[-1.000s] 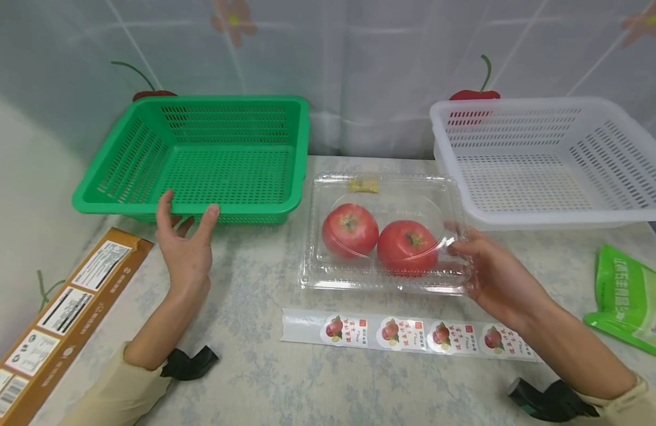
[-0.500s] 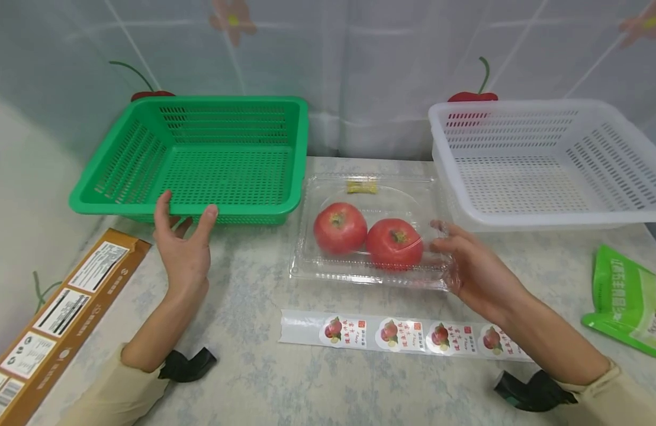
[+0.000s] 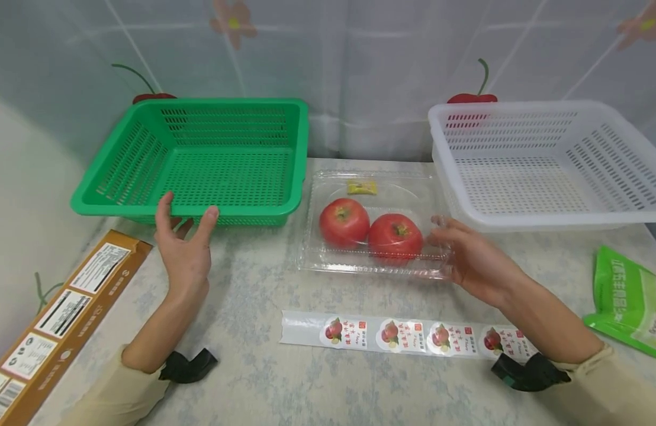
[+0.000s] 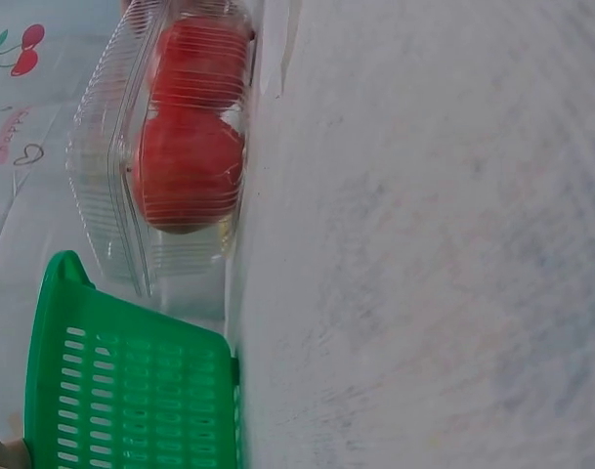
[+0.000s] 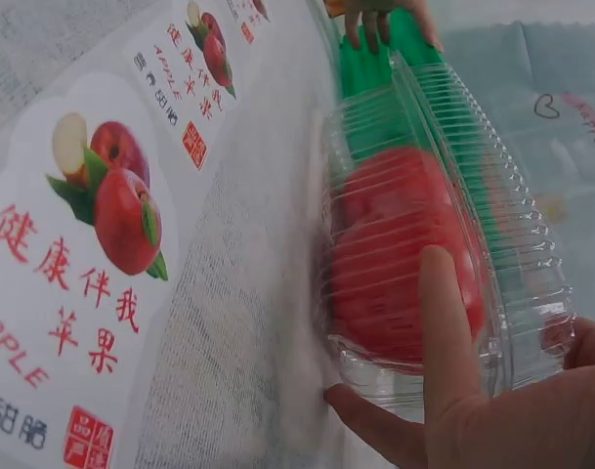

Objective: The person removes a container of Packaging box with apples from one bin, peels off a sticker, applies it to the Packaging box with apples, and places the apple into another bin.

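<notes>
A clear plastic clamshell box with two red apples and a small yellow packet inside lies between the two baskets. My right hand holds the box by its right end. In the right wrist view one finger lies along its side and another reaches low beside the table. At the left, my left hand is at the front rim of the green basket, thumb and index finger over the rim and the other fingers bent below it. In the left wrist view the basket's slotted wall shows beside the box.
A white basket stands at the back right. In front of the box lies a strip of apple stickers. A long brown carton is at the left edge, a green pouch at the right. A curtain hangs behind.
My right hand has moved the clamshell box left and then slightly back toward the curtain, clear of the white basket's front corner. My left hand has stayed at the green basket's rim.
</notes>
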Demonstrator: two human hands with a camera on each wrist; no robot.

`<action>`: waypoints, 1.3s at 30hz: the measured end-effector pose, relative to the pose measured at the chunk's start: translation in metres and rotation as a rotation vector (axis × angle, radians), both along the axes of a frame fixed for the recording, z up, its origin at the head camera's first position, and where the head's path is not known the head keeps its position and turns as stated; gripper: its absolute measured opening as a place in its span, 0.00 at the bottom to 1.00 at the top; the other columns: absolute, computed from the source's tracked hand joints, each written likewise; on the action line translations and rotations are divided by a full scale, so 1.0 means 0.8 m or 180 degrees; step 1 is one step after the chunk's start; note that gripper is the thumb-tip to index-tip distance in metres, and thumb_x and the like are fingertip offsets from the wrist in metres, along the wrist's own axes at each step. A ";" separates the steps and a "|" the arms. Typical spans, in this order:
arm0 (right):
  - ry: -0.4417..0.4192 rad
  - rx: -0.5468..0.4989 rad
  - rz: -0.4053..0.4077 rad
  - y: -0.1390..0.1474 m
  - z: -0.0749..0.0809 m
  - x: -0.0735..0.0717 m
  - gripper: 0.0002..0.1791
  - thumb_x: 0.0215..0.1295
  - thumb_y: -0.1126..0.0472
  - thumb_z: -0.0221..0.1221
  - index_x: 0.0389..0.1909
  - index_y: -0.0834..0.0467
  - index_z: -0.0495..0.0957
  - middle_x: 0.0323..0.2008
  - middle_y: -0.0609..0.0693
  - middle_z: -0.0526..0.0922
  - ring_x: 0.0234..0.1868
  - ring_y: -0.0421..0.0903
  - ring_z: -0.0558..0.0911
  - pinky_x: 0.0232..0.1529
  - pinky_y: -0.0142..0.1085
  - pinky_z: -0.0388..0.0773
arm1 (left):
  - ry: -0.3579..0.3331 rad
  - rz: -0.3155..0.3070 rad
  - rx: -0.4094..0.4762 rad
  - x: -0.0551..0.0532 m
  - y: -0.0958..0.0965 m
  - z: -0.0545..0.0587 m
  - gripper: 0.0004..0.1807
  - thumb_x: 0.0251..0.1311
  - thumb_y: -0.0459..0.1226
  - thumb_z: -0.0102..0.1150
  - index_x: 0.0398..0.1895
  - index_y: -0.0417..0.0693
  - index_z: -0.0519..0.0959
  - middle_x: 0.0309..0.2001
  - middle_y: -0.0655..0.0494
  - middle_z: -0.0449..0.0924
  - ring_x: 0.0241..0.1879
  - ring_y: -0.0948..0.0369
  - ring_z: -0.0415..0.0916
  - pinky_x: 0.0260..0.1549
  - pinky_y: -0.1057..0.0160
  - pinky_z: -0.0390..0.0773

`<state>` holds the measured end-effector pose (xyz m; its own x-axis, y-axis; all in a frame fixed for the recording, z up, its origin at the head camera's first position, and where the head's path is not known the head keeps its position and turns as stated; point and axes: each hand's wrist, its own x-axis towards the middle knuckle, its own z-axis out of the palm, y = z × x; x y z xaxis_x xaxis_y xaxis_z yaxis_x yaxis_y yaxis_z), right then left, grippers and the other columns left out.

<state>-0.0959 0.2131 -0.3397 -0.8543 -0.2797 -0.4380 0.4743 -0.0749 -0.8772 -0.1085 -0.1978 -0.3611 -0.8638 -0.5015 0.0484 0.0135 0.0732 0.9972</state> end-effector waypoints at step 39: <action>0.0708 0.1083 0.0071 0.014 0.003 0.022 0.42 0.76 0.45 0.49 0.80 0.52 0.36 0.75 0.61 0.46 0.70 0.61 0.59 0.49 0.35 0.79 | -0.0078 -0.0111 -0.0085 0.001 -0.001 0.003 0.40 0.64 0.47 0.63 0.76 0.67 0.54 0.66 0.52 0.50 0.66 0.54 0.57 0.56 0.53 0.66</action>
<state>-0.0782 0.2240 -0.3372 -0.9340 -0.1702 -0.3140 0.2684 0.2454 -0.9315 -0.1078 -0.1986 -0.3590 -0.8818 -0.4699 0.0402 -0.0078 0.0997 0.9950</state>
